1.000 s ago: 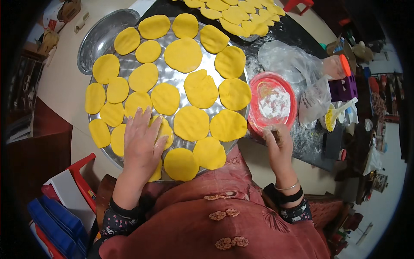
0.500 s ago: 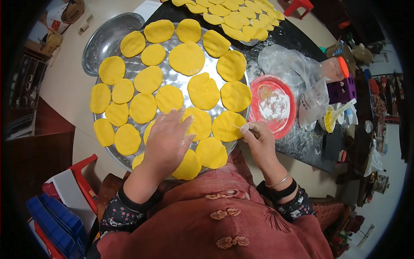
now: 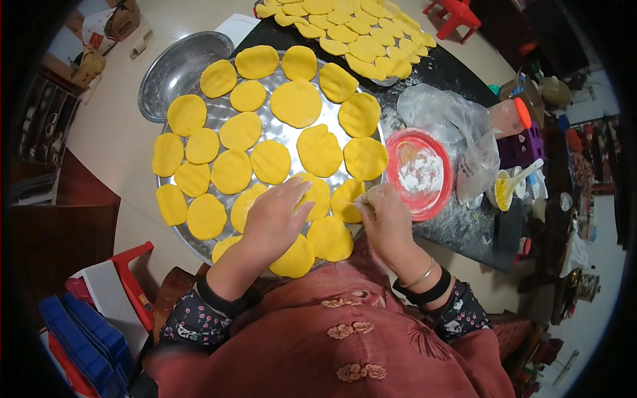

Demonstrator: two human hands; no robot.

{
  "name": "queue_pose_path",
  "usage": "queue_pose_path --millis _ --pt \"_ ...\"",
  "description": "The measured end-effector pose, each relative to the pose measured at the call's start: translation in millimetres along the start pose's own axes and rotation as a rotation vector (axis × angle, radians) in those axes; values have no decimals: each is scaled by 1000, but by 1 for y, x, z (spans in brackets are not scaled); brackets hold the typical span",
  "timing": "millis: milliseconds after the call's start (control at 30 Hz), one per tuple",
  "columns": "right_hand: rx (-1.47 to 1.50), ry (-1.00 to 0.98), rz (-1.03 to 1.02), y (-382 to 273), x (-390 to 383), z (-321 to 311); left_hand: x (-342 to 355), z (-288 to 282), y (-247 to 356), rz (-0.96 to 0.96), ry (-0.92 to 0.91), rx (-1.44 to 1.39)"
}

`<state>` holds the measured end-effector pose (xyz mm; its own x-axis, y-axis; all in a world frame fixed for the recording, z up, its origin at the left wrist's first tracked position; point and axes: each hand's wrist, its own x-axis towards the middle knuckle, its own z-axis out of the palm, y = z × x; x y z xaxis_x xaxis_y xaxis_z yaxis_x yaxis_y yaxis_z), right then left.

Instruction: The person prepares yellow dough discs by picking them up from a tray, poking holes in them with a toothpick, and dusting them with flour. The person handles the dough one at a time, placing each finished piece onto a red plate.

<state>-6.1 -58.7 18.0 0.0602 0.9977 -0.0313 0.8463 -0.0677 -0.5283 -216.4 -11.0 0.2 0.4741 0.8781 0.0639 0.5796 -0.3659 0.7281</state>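
Discs [image 3: 271, 162], yellow & dough-like, lie flat, one layer, on round metal tray [image 3: 282, 132] in front of us; some nearly touch, bare metal shows btwn others. Our R hand [image 3: 388, 222] is at tray's lower R edge: thumb & forefinger pinched narrow on thin pale stick [image 3: 345, 202], which points L over lower-R disc [image 3: 346, 212]; can't tell if stick touches dough. Our L hand [image 3: 272, 219] is over lower middle of tray, back up, fingers straight & close tog., thumb out to R; hides parts of a few discs, contact w/ them unclear. We note red basin [image 3: 446, 179] w/ white powder [image 3: 421, 171] just R of tray, on dark tabletop [image 3: 458, 229]. Nearby: clear plastic bag [image 3: 431, 106], orange-lidded jar [image 3: 507, 118], pale-handled ladle [image 3: 527, 171] by yellow bits [image 3: 501, 192]. Metal bowl [image 3: 176, 79] upper L, beside tray. 2nd batch of discs [image 3: 345, 33] at table's far end.
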Motion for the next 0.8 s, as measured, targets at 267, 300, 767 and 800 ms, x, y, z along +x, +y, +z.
queue_pose_path --millis 267,300,767,800 --pt "100 -62 -208 -53 0 -51 28 21 -13 -343 39 -758" --pt "131 -70 -244 -60 -1 -61 33 20 -11 -399 -12 -942" --pt "490 195 -106 0 -18 -89 29 7 46 -565 -595 -2069" --pt "445 258 -100 5 -22 -92 27 8 47 -567 -557 -2030"
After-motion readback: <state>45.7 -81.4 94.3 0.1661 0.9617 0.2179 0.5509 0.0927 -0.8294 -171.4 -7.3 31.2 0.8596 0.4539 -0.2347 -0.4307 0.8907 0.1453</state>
